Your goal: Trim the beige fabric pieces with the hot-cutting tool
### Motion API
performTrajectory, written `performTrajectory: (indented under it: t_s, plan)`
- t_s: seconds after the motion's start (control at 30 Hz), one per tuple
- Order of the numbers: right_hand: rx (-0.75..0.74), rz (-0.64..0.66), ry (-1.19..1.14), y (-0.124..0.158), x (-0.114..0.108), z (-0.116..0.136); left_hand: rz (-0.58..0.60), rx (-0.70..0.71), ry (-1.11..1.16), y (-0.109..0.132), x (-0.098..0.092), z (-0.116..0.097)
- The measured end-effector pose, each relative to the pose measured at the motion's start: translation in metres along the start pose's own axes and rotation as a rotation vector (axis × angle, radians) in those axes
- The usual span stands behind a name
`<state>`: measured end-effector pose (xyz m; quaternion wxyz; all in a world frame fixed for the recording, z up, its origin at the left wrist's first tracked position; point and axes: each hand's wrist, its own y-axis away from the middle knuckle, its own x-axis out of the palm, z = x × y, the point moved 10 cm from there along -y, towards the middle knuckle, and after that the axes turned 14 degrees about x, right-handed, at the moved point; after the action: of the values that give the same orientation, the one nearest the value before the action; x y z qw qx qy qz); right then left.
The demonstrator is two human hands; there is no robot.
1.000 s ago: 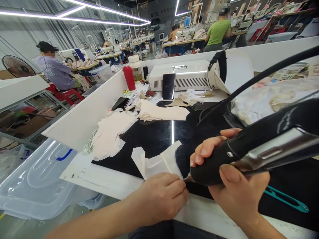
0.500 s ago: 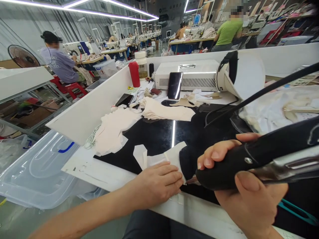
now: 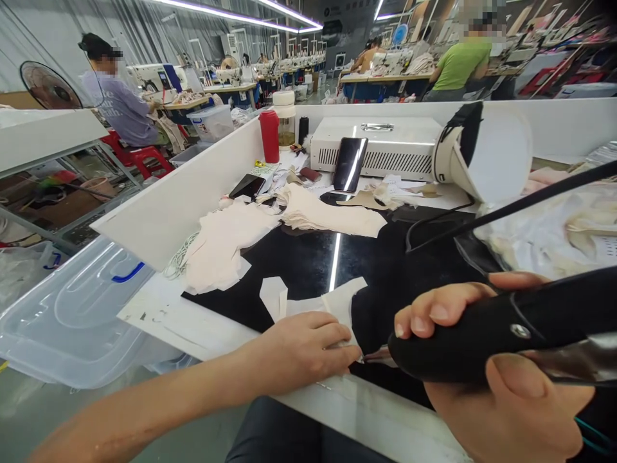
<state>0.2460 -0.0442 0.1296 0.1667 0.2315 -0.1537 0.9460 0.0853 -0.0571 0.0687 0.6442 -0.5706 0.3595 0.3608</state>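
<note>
My left hand (image 3: 306, 350) lies over a small white fabric piece (image 3: 340, 305), its fingers extended and slightly apart, pressing the piece against the black work surface (image 3: 308, 254). The thumb is hidden. Wrapped around a thick black handle (image 3: 453, 341) is my right hand (image 3: 511, 399). This tool has a screw in its side and a shiny metal strip along its underside. Its narrow tip (image 3: 380, 357) points left and meets or nearly meets the fabric's edge beside my left fingertips; I cannot tell whether they touch.
Stacked pale fabric pieces (image 3: 219, 241) and a second stack (image 3: 332, 212) lie behind my hands. A phone (image 3: 349, 164) leans on a white vented box (image 3: 385, 145). A white lamp shade (image 3: 501, 151), red cup (image 3: 269, 136), black cable (image 3: 511, 215) and lidded clear bin (image 3: 62, 308) surround them.
The view has shifted, and my right hand with the black-handled tool appears closer and farther right. My left fingers have parted slightly on the fabric, which stays in place.
</note>
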Motion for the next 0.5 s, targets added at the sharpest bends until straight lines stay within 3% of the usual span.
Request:
performTrajectory:
  t_s: [0.23,0.5]
  plan:
    - [0.042,0.002,-0.004,0.0,-0.002,-0.004,0.053,-0.016,0.041,0.004,0.005,0.001]
    - [0.05,-0.06,0.002,-0.013,-0.006,-0.002,0.01,-0.055,0.032,0.006,0.0,0.003]
